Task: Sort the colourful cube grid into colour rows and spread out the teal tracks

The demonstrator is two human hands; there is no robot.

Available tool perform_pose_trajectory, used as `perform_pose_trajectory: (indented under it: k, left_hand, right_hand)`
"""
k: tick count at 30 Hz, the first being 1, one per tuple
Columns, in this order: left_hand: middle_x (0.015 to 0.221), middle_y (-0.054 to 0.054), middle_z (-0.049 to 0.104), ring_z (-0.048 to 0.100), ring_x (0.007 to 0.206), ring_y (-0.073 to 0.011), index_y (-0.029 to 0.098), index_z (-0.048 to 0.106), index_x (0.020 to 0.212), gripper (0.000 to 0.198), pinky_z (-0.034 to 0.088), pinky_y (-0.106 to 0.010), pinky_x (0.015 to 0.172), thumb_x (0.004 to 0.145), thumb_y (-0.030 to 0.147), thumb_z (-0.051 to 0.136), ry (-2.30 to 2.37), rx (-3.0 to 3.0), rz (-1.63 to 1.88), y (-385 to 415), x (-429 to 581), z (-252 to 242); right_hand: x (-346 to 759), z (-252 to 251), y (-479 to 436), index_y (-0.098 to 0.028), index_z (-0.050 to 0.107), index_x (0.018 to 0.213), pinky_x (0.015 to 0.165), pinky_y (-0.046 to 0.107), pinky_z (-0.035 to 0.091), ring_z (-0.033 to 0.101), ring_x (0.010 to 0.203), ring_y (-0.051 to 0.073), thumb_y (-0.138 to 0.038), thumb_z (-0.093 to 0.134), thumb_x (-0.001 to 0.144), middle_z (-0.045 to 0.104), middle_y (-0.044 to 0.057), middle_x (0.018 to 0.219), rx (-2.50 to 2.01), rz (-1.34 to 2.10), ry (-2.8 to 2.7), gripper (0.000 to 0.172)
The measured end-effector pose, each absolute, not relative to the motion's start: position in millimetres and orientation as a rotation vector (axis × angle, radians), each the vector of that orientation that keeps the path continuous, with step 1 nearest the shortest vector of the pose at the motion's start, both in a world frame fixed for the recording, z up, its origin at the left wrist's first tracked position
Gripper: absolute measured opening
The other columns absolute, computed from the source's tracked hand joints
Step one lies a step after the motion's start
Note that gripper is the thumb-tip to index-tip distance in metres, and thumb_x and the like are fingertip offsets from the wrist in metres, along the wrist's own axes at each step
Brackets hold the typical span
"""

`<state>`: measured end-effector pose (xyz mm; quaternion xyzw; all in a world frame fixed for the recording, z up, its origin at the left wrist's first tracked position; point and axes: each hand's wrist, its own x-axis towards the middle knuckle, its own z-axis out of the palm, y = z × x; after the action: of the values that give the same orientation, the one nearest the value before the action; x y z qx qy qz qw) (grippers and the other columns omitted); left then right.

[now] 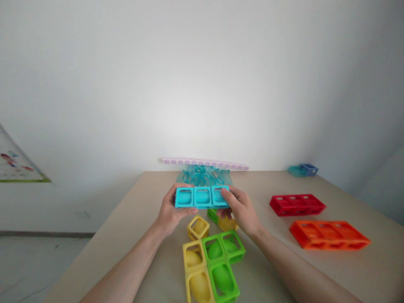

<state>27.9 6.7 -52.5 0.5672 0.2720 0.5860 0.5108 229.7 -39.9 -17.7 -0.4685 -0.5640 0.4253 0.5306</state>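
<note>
Both hands hold a light blue block (202,198) made of three open-sided cubes in a row, raised level above the table. My left hand (170,208) grips its left end, fingers behind and thumb along the underside. At the right end my right hand (241,208) has its thumb on the front face; the other fingers curl below and partly behind. Beneath the hands lie a yellow cube (198,228) and another yellow piece (227,224), partly covered by my right hand. Nearer to me, yellow cubes (194,255) sit against green cubes (223,281), with rounded shapes inside them.
On the right of the table (126,229) lie a red three-cube block (297,205) and an orange one (328,235). A crumpled teal translucent heap (202,173) and a purple patterned strip (205,162) are by the wall. A dark blue cube (309,169) stands at the far right corner.
</note>
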Motion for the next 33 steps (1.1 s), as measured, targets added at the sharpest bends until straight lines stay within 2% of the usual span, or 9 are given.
perform_pose_trajectory:
  k: [8,15,19,21,23,25,29,31,33]
  left_hand:
    - [0.102,-0.004,0.069,0.065,0.083,-0.0206,0.021,0.063,0.097,0.059,0.051,-0.03,0.073,0.044,0.012,0.087,0.663,1.341,1.449,6,29,-51]
    - [0.081,0.002,0.067,0.061,0.068,-0.0151,0.021,0.061,0.096,0.059,0.049,-0.025,0.064,0.043,0.012,0.087,0.668,1.309,1.452,7,26,-53]
    - [0.075,0.003,0.064,0.06,0.064,-0.0135,0.021,0.059,0.097,0.056,0.049,-0.023,0.061,0.048,0.014,0.086,0.67,1.312,1.46,8,27,-54]
    - [0.076,0.003,0.064,0.06,0.066,-0.0134,0.02,0.058,0.097,0.056,0.049,-0.023,0.062,0.049,0.015,0.086,0.679,1.316,1.476,8,28,-54]
    - [0.078,0.003,0.064,0.06,0.066,-0.013,0.021,0.057,0.098,0.057,0.049,-0.022,0.063,0.05,0.015,0.086,0.675,1.327,1.481,9,28,-54]
    - [0.078,0.004,0.063,0.059,0.066,-0.0124,0.021,0.057,0.099,0.057,0.048,-0.022,0.062,0.05,0.015,0.086,0.667,1.346,1.467,9,27,-54]
    - [0.081,0.004,0.064,0.059,0.067,-0.0123,0.022,0.058,0.101,0.059,0.048,-0.021,0.062,0.05,0.015,0.087,0.677,1.392,1.435,9,25,-51]
    - [0.082,0.003,0.064,0.059,0.068,-0.0128,0.021,0.059,0.101,0.059,0.048,-0.021,0.063,0.05,0.017,0.087,0.718,1.432,1.433,8,26,-47]
    - [0.084,0.003,0.064,0.061,0.072,-0.0144,0.021,0.059,0.099,0.057,0.049,-0.022,0.064,0.049,0.019,0.087,0.779,1.493,1.448,4,27,-42]
  right_hand:
    - [230,-16,-41,-0.018,0.057,0.087,0.042,0.022,0.039,0.055,0.042,0.014,-0.058,0.05,0.084,0.062,-0.002,0.05,-1.102,1.032,-1.36,0.041]
    - [233,-20,-43,-0.019,0.053,0.083,0.046,0.023,0.041,0.056,0.049,0.014,-0.054,0.047,0.089,0.059,-0.003,0.057,-1.046,0.978,-1.473,0.035]
    - [235,-21,-43,-0.019,0.058,0.097,0.06,0.027,0.048,0.061,0.068,0.017,-0.05,0.04,0.093,0.064,0.002,0.078,-1.13,0.714,-1.59,0.036]
    - [237,-21,-42,-0.02,0.055,0.113,0.073,0.032,0.049,0.061,0.086,0.02,-0.049,0.051,0.088,0.065,0.005,0.099,-1.117,0.524,-1.686,0.038]
    - [238,-21,-42,-0.021,0.049,0.121,0.082,0.035,0.047,0.06,0.096,0.023,-0.047,0.066,0.079,0.062,0.007,0.111,-1.107,0.395,-1.768,0.053]
    - [239,-23,-40,-0.021,0.049,0.117,0.081,0.035,0.047,0.06,0.092,0.023,-0.045,0.073,0.073,0.063,0.006,0.106,-1.134,0.34,-1.799,0.055]
    - [243,-30,-34,-0.021,0.05,0.106,0.073,0.033,0.048,0.06,0.081,0.021,-0.045,0.073,0.074,0.064,0.003,0.09,-1.152,0.333,-1.809,0.046]
    - [245,-30,-33,-0.022,0.048,0.112,0.076,0.034,0.048,0.06,0.088,0.023,-0.043,0.071,0.077,0.063,0.005,0.098,-1.142,0.26,-1.834,0.047]
    - [245,-25,-36,-0.022,0.045,0.123,0.087,0.04,0.046,0.056,0.105,0.026,-0.039,0.068,0.08,0.059,0.01,0.116,-1.126,0.104,-1.909,0.052]
